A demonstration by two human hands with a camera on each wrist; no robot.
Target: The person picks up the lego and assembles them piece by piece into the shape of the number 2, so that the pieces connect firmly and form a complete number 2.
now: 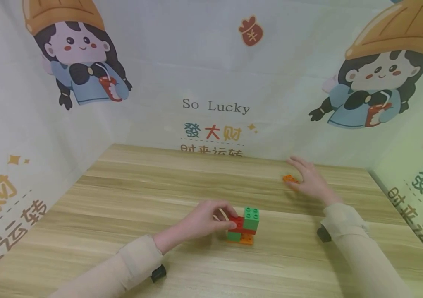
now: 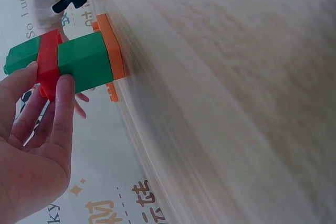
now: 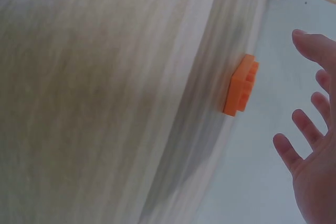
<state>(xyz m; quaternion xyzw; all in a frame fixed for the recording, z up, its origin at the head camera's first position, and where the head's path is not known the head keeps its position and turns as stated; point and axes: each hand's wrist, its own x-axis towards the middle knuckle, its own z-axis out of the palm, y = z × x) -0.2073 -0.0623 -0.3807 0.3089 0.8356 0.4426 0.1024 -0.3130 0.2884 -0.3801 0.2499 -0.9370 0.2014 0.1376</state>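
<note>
My left hand pinches a small stack of building bricks at its red brick, thumb on one side and fingertips on the other. Above the red brick sits one green brick; below it is another green brick, which stands on an orange plate brick at the tabletop. Farther back on the right, my right hand is spread with its fingers apart, holding nothing. Close beside its thumb lies a loose orange brick, studs up on the table in the head view.
The wood-grain table is walled by a printed cloth at the back and both sides. Black wrist pieces show under both sleeves. The stack stands at the front middle, the loose brick near the back edge.
</note>
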